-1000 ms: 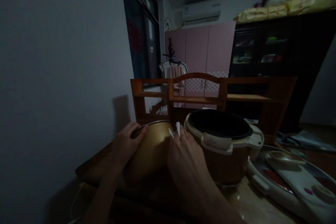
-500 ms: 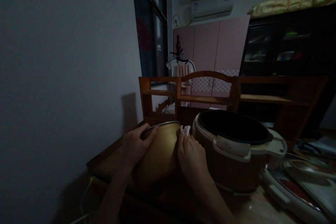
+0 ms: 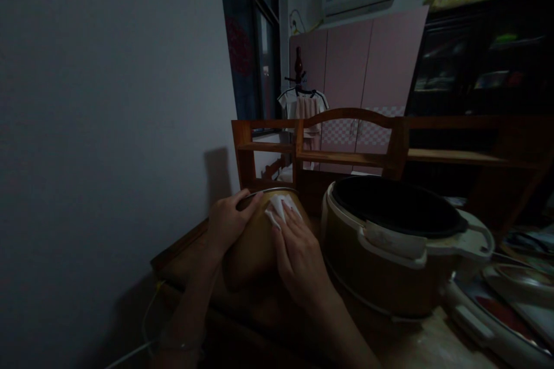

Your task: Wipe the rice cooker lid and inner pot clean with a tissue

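A gold-coloured inner pot (image 3: pixel 253 242) with a metal rim lies tilted on the wooden desk, its mouth facing away from me. My left hand (image 3: pixel 227 222) grips the pot at the left of its rim, thumb on the outer side. Against the pot's outer wall, my right hand (image 3: pixel 298 248) presses a crumpled white tissue (image 3: pixel 283 207) under its fingers. Just right of that hand stands the body of a rice cooker (image 3: pixel 376 271), lidless, with a dark cavity. The pot's inside is hidden from me.
The cooker's detached lid (image 3: pixel 497 311) lies at the right. Behind the desk (image 3: pixel 186 253) rises a low wooden shelf (image 3: pixel 346 157). A plain wall (image 3: pixel 108 98) closes off the left side, and a pale cord (image 3: pixel 145 323) hangs at the desk's left front.
My right hand has moved left with the tissue, from the pot's right side onto its upper outer wall. The left hand still holds the rim. The view has shifted slightly.
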Demonstrator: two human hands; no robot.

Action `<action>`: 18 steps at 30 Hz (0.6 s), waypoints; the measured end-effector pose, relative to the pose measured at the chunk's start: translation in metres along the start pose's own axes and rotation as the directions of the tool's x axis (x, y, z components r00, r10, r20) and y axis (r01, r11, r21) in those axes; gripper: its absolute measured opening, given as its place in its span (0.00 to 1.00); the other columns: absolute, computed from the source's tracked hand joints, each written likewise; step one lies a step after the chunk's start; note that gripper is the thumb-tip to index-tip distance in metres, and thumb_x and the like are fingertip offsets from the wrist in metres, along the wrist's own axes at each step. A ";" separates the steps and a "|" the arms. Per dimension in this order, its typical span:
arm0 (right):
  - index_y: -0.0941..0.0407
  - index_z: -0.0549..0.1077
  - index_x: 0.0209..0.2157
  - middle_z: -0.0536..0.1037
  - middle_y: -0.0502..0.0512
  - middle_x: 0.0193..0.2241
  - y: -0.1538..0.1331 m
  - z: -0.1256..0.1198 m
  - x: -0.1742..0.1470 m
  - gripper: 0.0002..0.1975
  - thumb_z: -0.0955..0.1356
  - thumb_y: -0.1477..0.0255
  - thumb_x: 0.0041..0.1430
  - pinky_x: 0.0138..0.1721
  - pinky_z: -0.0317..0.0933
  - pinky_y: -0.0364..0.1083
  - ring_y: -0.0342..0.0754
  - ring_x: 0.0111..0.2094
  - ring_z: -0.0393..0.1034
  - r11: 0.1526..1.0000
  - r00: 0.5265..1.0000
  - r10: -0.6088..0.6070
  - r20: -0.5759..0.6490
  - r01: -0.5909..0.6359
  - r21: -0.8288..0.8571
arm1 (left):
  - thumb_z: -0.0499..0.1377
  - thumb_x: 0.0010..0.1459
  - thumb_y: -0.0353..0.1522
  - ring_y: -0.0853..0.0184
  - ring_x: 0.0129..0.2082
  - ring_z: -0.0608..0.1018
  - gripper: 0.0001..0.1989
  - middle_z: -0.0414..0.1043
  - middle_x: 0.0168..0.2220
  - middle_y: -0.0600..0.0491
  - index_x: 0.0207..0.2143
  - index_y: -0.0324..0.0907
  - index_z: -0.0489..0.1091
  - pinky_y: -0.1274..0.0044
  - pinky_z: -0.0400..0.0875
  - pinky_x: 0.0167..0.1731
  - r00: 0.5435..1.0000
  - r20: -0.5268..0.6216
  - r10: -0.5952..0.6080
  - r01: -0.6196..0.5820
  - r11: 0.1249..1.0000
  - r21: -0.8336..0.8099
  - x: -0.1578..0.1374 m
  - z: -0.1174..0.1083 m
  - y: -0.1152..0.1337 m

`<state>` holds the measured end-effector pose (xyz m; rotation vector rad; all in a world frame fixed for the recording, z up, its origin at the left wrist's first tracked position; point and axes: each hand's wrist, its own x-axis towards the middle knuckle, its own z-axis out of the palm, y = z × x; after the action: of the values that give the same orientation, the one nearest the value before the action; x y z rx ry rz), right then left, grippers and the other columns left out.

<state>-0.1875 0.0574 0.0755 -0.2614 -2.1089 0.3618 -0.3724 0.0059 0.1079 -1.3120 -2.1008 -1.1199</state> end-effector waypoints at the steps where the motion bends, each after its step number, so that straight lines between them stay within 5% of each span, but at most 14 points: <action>1: 0.54 0.62 0.65 0.59 0.55 0.66 0.000 -0.002 0.000 0.23 0.57 0.73 0.71 0.69 0.47 0.58 0.50 0.69 0.47 1.000 0.999 -0.029 0.017 0.029 0.010 | 0.54 0.60 0.51 0.62 0.36 0.79 0.21 0.80 0.36 0.52 0.36 0.46 0.77 0.75 0.66 0.38 1.000 0.005 -0.001 0.001 1.000 -0.019 0.002 0.001 -0.002; 10: 0.50 0.66 0.62 0.67 0.52 0.62 0.009 -0.010 -0.010 0.23 0.57 0.74 0.70 0.66 0.52 0.59 0.50 0.67 0.55 0.965 0.980 -0.191 0.049 0.178 0.195 | 0.56 0.57 0.51 0.62 0.37 0.79 0.23 0.81 0.36 0.51 0.35 0.42 0.79 0.76 0.69 0.37 0.994 0.103 0.038 -0.018 0.981 -0.191 0.024 0.009 -0.017; 18: 0.53 0.70 0.59 0.69 0.53 0.61 0.013 -0.026 -0.029 0.22 0.58 0.75 0.68 0.66 0.53 0.59 0.51 0.65 0.58 0.942 0.966 -0.231 0.115 0.192 0.277 | 0.56 0.56 0.50 0.64 0.31 0.76 0.22 0.76 0.27 0.53 0.30 0.40 0.78 0.78 0.67 0.31 0.978 0.176 0.114 -0.067 0.964 -0.257 0.032 0.010 -0.010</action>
<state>-0.1495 0.0638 0.0616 0.1531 -2.1765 0.5402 -0.3958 0.0293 0.1204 -1.6749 -2.0552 -1.2981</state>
